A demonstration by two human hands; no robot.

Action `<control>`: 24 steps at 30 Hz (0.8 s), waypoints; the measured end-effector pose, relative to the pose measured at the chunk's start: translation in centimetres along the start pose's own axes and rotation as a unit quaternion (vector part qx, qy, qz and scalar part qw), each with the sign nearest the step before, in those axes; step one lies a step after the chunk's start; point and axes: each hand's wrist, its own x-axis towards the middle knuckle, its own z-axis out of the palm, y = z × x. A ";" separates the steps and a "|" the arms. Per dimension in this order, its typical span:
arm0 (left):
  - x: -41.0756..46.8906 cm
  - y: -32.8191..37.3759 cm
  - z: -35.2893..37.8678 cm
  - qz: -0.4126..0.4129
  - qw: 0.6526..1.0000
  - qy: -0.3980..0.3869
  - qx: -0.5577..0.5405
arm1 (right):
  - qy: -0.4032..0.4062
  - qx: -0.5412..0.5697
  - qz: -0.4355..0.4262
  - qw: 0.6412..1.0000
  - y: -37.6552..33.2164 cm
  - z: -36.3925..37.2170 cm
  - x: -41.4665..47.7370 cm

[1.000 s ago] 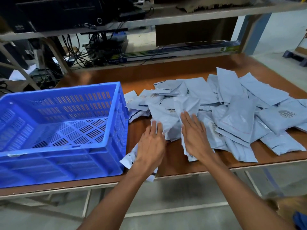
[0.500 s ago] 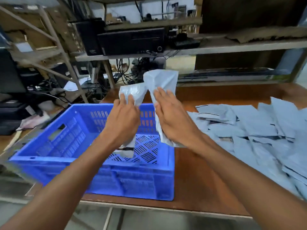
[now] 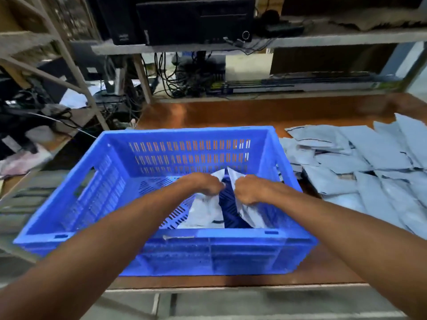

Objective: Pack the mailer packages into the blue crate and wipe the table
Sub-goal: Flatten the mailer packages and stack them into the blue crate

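Two mailers are being lowered into the blue crate [image 3: 184,131] at once, one in each hand. The left mailer [image 3: 204,213] is gripped by the left hand [image 3: 203,184], fingers curled tight round its upper part. The right mailer [image 3: 250,214] is clutched the same way by the right hand [image 3: 248,189]. Both packages are held on end inside the crate, near its front wall. Their lower ends are down at or close to the slotted floor; contact cannot be confirmed from this angle. Apart from these two, the crate floor is seen bare, so the packing is judged to be at its very start. A large pile of mailers [image 3: 369,167] is spread on the table [image 3: 254,112] just beside the crate's right wall, and no wiping cloth is spotted anywhere.

Now the risks. If the grips are released with the packages on end, they are likely to flop over at random, and space would be wasted as the crate fills. A soft corner could be snagged in a floor slot. With so many loose mailers overlapped near the table's front edge, some could be dragged off when the next reach is made. The wipe is judged to be blocked until that surface is cleared.
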 end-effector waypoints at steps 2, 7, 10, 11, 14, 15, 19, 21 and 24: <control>0.3 -0.6 0.7 0.007 0.999 -0.042 0.034 | -0.059 -0.026 0.023 0.998 0.3 0.4 0.8; 3.7 -3.0 3.8 0.023 0.991 -0.096 0.089 | -0.146 0.017 0.069 0.987 0.1 1.5 3.4; 4.6 -3.2 5.1 0.031 0.988 -0.102 0.109 | -0.212 -0.009 0.065 0.975 -0.3 2.5 4.2; 4.8 -3.2 5.4 0.029 0.988 -0.098 0.112 | -0.215 -0.010 0.069 0.974 -0.2 2.7 4.4; 5.0 -2.4 5.2 0.017 0.987 -0.095 0.127 | -0.224 -0.008 0.051 0.973 0.1 2.3 4.4; 5.0 -2.1 4.8 0.012 0.987 -0.092 0.130 | -0.208 -0.017 0.034 0.977 0.3 1.8 4.4; 4.1 -0.6 0.5 0.014 0.991 -0.018 0.131 | 0.095 0.024 -0.047 0.994 2.9 -3.1 1.1; 3.5 1.4 -2.7 0.050 0.988 0.110 0.091 | 0.273 0.090 -0.024 0.957 6.5 -6.1 -2.6; 3.0 6.2 -6.4 0.105 0.948 0.296 -0.050 | 0.414 0.162 0.032 0.895 14.1 -7.0 -8.1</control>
